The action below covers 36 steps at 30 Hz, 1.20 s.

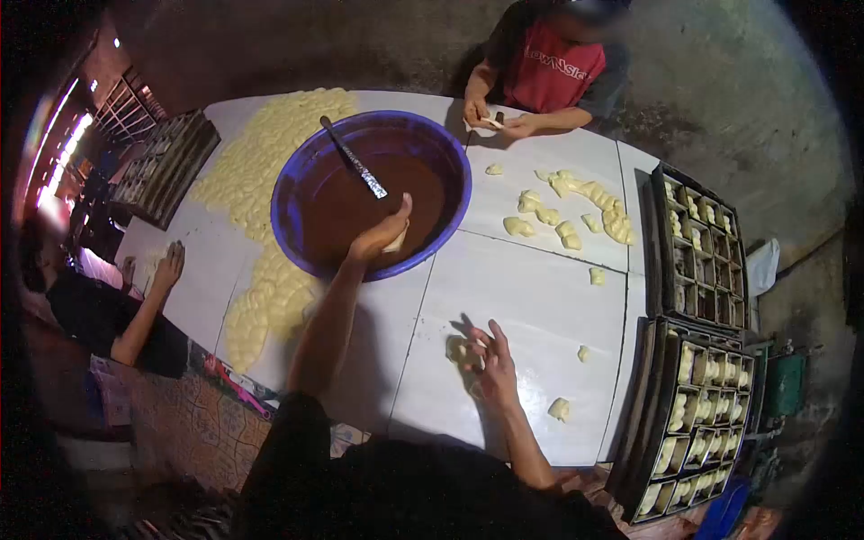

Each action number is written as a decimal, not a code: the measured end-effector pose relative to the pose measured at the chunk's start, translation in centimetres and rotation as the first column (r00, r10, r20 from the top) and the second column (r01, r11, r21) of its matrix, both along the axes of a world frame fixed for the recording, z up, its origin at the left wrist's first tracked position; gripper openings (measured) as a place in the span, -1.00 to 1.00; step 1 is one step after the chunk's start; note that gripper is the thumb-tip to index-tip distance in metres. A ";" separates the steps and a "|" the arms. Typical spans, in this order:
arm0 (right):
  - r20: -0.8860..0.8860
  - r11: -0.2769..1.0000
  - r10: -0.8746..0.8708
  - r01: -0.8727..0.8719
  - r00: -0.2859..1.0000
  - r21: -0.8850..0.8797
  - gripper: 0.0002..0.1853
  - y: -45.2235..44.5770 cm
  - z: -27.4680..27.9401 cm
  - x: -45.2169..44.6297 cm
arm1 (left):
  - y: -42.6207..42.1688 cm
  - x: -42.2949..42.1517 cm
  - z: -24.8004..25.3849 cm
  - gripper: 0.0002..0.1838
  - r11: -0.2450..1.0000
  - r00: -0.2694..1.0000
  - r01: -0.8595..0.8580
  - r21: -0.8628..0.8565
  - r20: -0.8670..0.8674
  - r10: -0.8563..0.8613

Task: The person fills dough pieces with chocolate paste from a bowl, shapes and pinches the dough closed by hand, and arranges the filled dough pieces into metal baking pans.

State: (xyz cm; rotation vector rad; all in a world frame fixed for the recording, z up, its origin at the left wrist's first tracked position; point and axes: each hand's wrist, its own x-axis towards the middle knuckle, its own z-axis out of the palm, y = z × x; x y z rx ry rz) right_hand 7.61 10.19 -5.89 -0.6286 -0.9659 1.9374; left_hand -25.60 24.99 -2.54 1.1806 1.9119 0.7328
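Observation:
My left hand (378,238) is over the near side of a large purple basin (281,202) and holds a pale piece of dough (396,241), partly hidden by the palm. Brown powder or filling (337,207) covers the basin's bottom. A long metal spatula-like tool (360,166) leans in from the back rim. With its fingers spread, my right hand (495,367) is above the white table, beside a small dough lump (461,353) in its shadow. Whether the fingers touch that lump I cannot tell.
Many dough balls (256,297) spread left of the basin; loose pieces (567,236) lie right. Divided metal pans (702,256) and dough-filled pans (697,423) line the right edge. More pans (166,166) stand left. Co-workers' hands (504,124) work at the back and left (169,265).

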 end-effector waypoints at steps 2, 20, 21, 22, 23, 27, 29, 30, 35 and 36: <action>-0.039 0.999 -0.029 0.028 0.999 -0.045 -0.05 0.2 0.0 0.0 | -1.1 1.7 3.5 0.08 0.995 0.987 -0.070 -0.071 0.142 0.080; 0.538 0.651 -0.516 -0.103 0.667 0.752 -0.48 -3.8 5.0 0.4 | -21.9 20.9 6.5 -0.47 0.940 0.869 -0.118 0.320 0.491 -0.058; 0.543 0.623 -0.496 -0.158 0.677 0.766 -0.45 -4.0 4.9 1.3 | -22.4 21.0 6.1 -0.48 0.918 0.930 -0.048 0.393 0.353 -0.103; 0.487 0.668 -0.458 -0.073 0.744 0.740 -0.54 -4.1 4.8 1.6 | -22.7 20.9 6.8 -0.61 0.917 0.960 0.042 0.397 0.238 -0.147; 0.488 0.668 -0.469 -0.065 0.736 0.741 -0.54 -4.4 4.9 1.8 | -23.1 21.0 6.2 -0.61 0.915 0.958 0.054 0.399 0.239 -0.161; 0.248 0.858 -0.367 0.222 0.897 0.464 -0.84 -5.2 5.9 3.6 | -24.7 22.0 4.8 -0.78 0.930 0.827 -0.110 0.352 0.551 -0.110; 0.370 0.821 -0.322 0.061 0.871 0.568 -0.75 -5.9 7.5 3.8 | -25.2 22.1 3.7 -0.79 0.934 0.808 -0.116 0.337 0.578 -0.108; 0.394 0.753 -0.356 0.011 0.848 0.658 -0.71 -6.4 7.6 3.6 | -25.3 22.1 2.4 -0.80 0.902 0.843 -0.100 0.421 0.517 -0.148; 0.439 0.856 -0.336 0.076 0.833 0.511 -0.84 -8.4 6.1 3.9 | -26.2 22.5 2.4 -0.83 0.978 0.542 -0.159 0.135 0.840 -0.028; 0.484 0.894 -0.347 0.127 0.803 0.430 -0.82 -8.6 5.8 3.5 | -26.3 22.5 2.1 -0.84 0.976 0.685 -0.111 0.188 0.726 -0.062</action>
